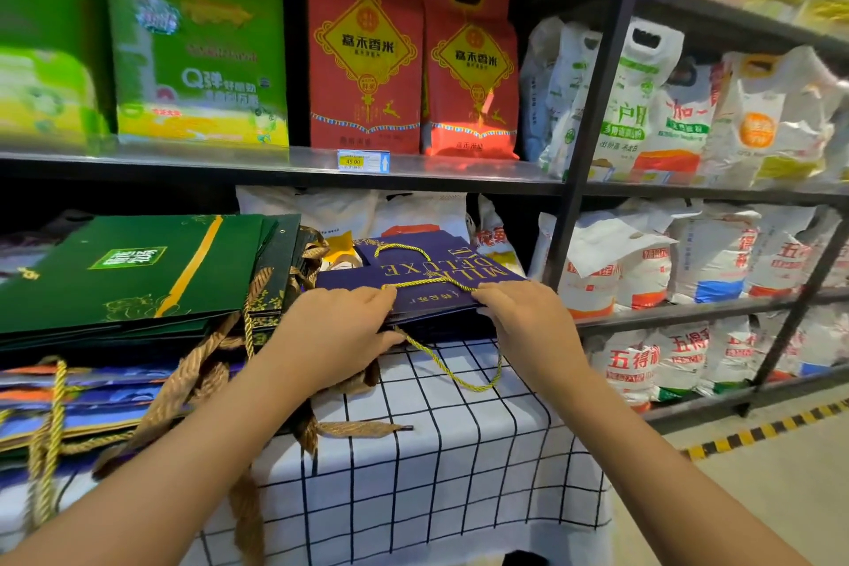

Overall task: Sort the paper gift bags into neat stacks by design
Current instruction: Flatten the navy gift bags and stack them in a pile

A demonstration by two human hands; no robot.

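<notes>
We find both hands at the near edge of a navy bag [413,276] that lies flat on top of a short navy stack at the back right of the table [441,450], which wears a white cloth with a black grid. The left hand [340,326] has its grip closed on that edge, fingers curled over the top and thumb beneath. The right hand [523,313] grips the same edge just beside it, fingers curled down over it. A yellow cord handle [452,370] hangs from the bag's edge between the hands and loops onto the cloth; a second cord lies across the bag's gold lettering.

To the left, green bags [133,276] lie in a taller stack, resting on blue and orange bags [92,400]. Brown braided handles [193,386] trail from that pile over the table edge.

Behind stand black shelves [275,163] carrying red rice packs [365,55], green boxes [197,41] and white sacks [643,271].
</notes>
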